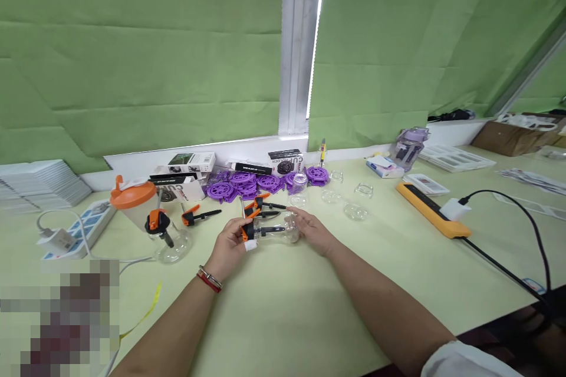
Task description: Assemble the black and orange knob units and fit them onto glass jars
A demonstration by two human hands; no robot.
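Note:
A clear bottle with a black-and-orange top lies sideways between my two hands, and a dark tube shows inside it. My left hand is closed around the top end, where a small white piece shows under the fingers. At the base end, my right hand grips the bottle with its fingers. Just behind the bottle lie loose black-and-orange tops with dark stems. Another such top is farther left. A second clear bottle with a black-and-orange top stands left of my left hand.
Purple wheel-shaped parts are heaped at the back, beside cup holder boxes. Clear plastic pieces lie right of them. An orange-lidded cup and a white power strip are left; a yellow power strip with cables is right.

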